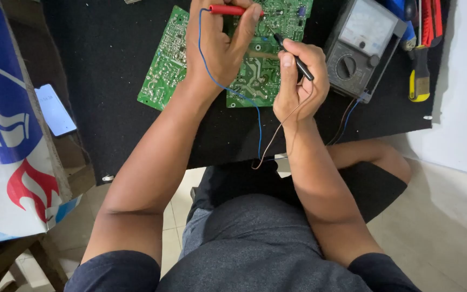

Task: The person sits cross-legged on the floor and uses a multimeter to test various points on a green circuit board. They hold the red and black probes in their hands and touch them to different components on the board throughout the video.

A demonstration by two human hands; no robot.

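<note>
Right hand point(298, 81) pinches black probe point(296, 58), tip angled up-left onto green circuit board point(255, 70); left hand point(220, 43) grips red probe point(228, 10) lying crosswise.

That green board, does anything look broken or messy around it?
Nothing stands out. The green circuit board lies flat on the black mat, looks whole, and both hands hold probes on it: left hand red, right hand black.

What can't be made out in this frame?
Head view only:
- Red probe tip: hidden by left hand.
- Black probe tip contact on the circuit board: too small.
- Meter needle reading: too small.
- Tools at the top right: cut off by the edge.
</note>
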